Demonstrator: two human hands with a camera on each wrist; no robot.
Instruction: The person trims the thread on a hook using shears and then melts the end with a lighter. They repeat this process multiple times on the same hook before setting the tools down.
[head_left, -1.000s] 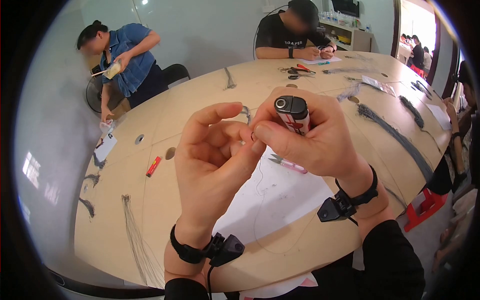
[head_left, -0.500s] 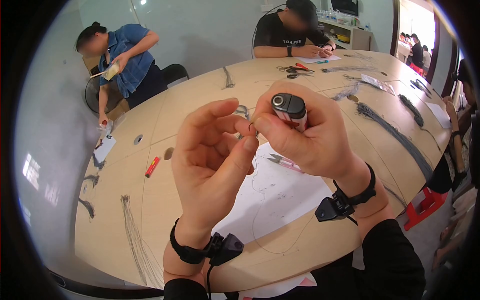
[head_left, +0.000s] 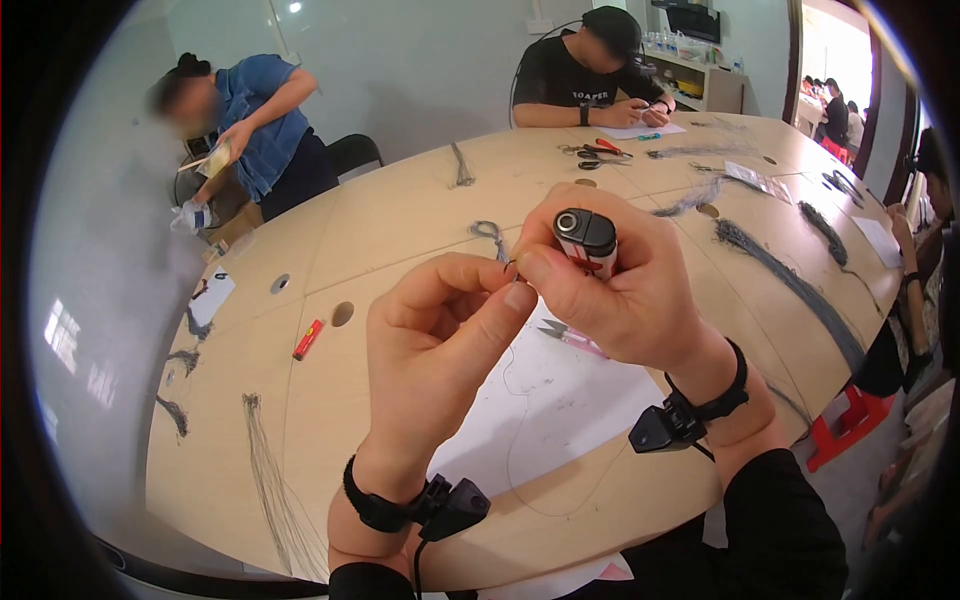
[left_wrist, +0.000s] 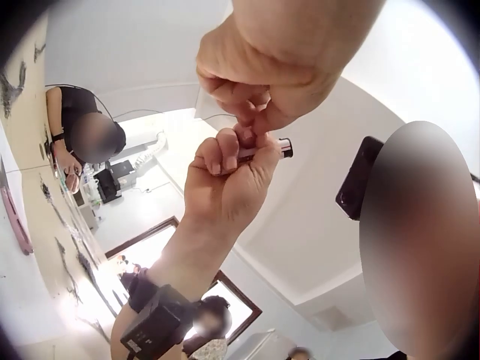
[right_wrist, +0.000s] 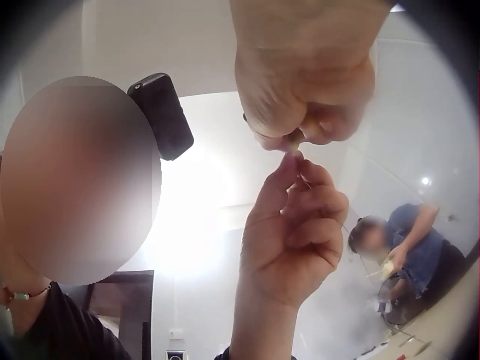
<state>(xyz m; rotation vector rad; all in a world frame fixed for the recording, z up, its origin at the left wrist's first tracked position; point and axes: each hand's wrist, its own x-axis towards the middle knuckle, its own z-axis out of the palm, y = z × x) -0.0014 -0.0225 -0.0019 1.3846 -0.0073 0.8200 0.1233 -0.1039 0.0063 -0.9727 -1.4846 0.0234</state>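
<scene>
In the head view my right hand (head_left: 630, 290) grips a lighter (head_left: 586, 235) with a black top and red-and-white body, its top end up. The thumb and forefinger of that hand also pinch at a tiny dark hook (head_left: 508, 267), which looks like a fish hook. My left hand (head_left: 430, 325) meets it from the other side, thumb and forefinger pinching a thin line (head_left: 526, 396) right beside the hook. Below, the line trails in a loop over white paper (head_left: 560, 425). Pink-handled thread snips (head_left: 574, 338) lie on the paper, partly behind the right hand.
A red lighter (head_left: 308, 340) and a bundle of thin lines (head_left: 265, 460) lie left on the table (head_left: 380, 550). Dark bundles (head_left: 785, 285) lie right; scissors and pliers (head_left: 600, 155) lie farther back. One person (head_left: 580, 80) sits opposite; another (head_left: 260, 110) stands at left.
My left fingers, parted from the hook half a second ago, have closed into a pinch beside the right fingertips. The lighter stays in my right hand. The standing person's lower hand has moved up.
</scene>
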